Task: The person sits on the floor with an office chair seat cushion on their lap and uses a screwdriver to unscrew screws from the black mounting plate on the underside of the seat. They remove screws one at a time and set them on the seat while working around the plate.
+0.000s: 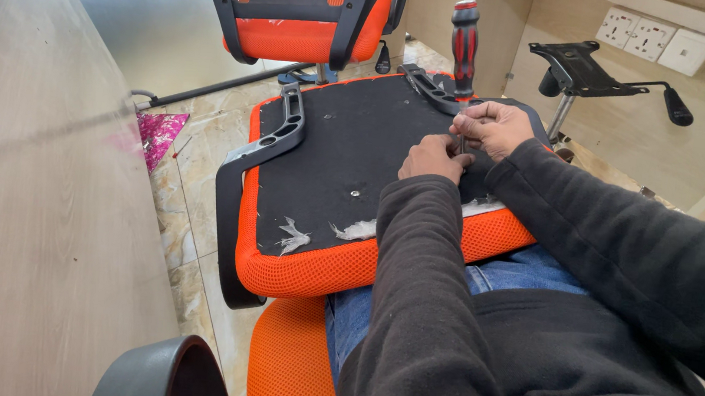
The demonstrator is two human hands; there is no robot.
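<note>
An orange mesh chair seat (310, 268) lies upside down on my lap, its black underside facing up. A dark grey armrest (276, 138) is fixed along its left edge. A screwdriver with a red and black handle (464, 37) stands upright on the seat's far right part. My right hand (491, 127) grips its shaft low down. My left hand (433, 158) pinches the shaft's tip against the black underside; what is under the fingers is hidden. Torn white fabric shreds (293, 237) show near the seat's front edge.
A wooden desk panel (30, 190) runs along the left. An assembled orange chair (299, 5) stands ahead. A black seat mechanism on a post (582, 69) is at the right, below wall sockets (636, 34). A pink wrapper (159, 132) lies on the tiled floor.
</note>
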